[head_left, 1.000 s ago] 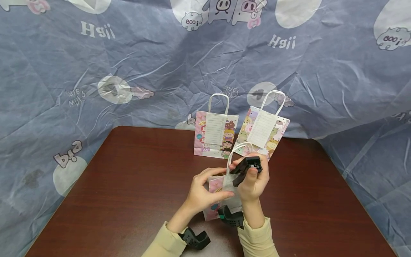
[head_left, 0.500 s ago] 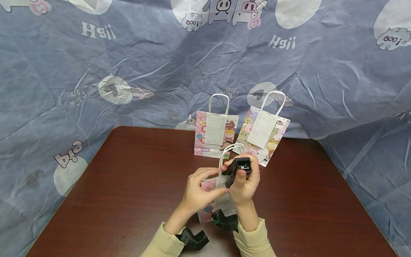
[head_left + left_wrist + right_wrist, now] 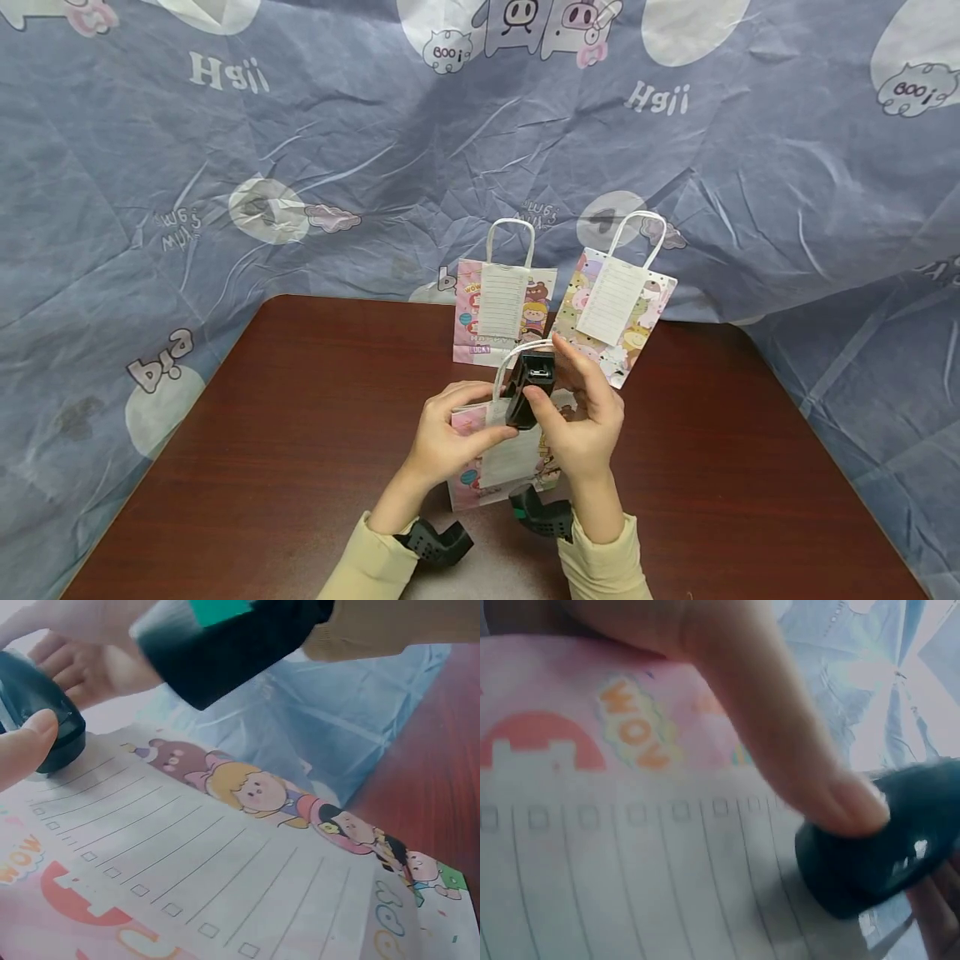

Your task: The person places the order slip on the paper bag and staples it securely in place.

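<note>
A pink cartoon paper gift bag with a white twisted handle stands tilted at the near middle. A white lined sheet with small checkboxes lies over its front. My left hand grips the bag's upper left, fingers behind it. Its thumb touches a small black stapler at the bag's top edge. My right hand holds the stapler from the right, thumb on the near side and fingers behind. Whether the stapler's jaws meet on the paper is hidden.
Behind stand two similar gift bags with lined sheets: a pink one and a multicoloured, tilted one. They are on a dark brown table. A blue printed cloth hangs behind the table.
Both hands, the bag and the stapler have shifted left. The stapler has turned more upright, and my right fingers have spread from their closer wrap around it.
</note>
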A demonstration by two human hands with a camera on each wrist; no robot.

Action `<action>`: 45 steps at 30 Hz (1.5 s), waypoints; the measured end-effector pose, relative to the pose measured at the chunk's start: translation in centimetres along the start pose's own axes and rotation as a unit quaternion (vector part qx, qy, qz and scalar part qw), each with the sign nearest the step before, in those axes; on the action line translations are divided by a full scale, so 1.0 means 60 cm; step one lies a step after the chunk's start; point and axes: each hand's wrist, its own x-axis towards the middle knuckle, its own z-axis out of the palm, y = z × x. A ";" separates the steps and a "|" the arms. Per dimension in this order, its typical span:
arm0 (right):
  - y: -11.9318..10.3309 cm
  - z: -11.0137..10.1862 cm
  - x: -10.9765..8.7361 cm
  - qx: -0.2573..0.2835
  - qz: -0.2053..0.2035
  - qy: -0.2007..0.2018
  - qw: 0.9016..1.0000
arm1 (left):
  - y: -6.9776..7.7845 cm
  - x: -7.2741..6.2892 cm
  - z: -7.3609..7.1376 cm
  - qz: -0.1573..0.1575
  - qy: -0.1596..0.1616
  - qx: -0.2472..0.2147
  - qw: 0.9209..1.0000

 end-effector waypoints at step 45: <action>0.066 -0.028 -0.023 -0.004 0.188 -0.242 0.952 | -0.004 0.007 -0.033 -0.084 0.008 0.009 0.996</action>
